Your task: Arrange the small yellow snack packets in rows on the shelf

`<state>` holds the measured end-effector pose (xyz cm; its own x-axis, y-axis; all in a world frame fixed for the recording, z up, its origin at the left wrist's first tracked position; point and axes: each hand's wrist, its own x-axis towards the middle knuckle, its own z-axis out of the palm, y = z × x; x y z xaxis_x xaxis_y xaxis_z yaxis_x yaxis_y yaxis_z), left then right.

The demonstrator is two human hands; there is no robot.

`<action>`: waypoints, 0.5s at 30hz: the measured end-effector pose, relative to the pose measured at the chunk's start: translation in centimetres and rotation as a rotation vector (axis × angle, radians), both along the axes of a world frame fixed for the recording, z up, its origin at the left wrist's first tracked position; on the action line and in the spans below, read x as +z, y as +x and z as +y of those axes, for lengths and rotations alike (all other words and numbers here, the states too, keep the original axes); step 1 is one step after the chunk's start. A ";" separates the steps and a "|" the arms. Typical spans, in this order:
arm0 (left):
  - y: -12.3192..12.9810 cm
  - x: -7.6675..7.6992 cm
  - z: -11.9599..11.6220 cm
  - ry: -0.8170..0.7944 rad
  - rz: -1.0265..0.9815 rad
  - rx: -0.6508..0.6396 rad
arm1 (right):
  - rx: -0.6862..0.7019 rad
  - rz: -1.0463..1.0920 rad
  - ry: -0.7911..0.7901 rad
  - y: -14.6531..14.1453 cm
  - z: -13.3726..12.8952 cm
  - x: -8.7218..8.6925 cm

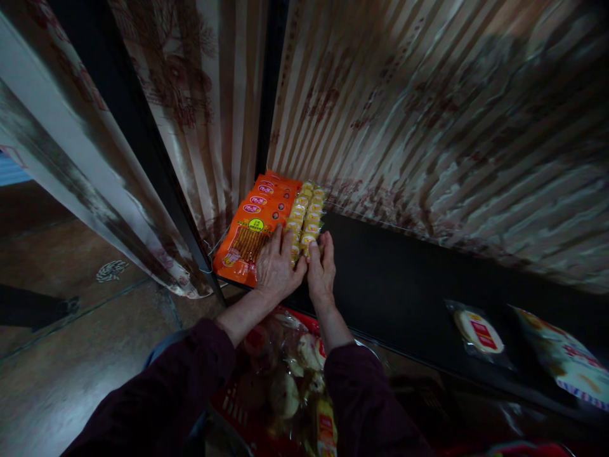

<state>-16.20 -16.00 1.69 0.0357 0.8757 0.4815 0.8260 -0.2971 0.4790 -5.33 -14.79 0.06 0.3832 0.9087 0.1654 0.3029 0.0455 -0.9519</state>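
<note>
Overlapping orange snack bags (257,212) lie at the left end of a black shelf (380,273). Beside them run two rows of small yellow wrapped packets (313,219). My left hand (278,266) rests with fingers stretched out over the right edge of the front orange bag and the near yellow packets. At the right side of the rows is my right hand (322,270), fingers extended, its thumb touching the front packets. The undersides of both hands are hidden, but neither hand appears wrapped round anything.
Farther right on the shelf lie a clear-wrapped round pastry (481,331) and a white and brown bag (566,355). Below is a red container (233,406) of wrapped food. A striped curtain (404,114) hangs behind, and a dark post (137,139) stands left.
</note>
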 end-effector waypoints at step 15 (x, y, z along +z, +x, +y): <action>0.2 0.8 2.1 -0.013 -0.141 -0.089 | 0.042 0.063 0.054 0.8 1.4 -0.9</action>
<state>-15.97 -13.86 2.49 0.0462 0.8784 0.4757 0.7213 -0.3587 0.5925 -4.53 -13.38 -0.81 0.3564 0.9145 0.1914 0.2388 0.1088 -0.9649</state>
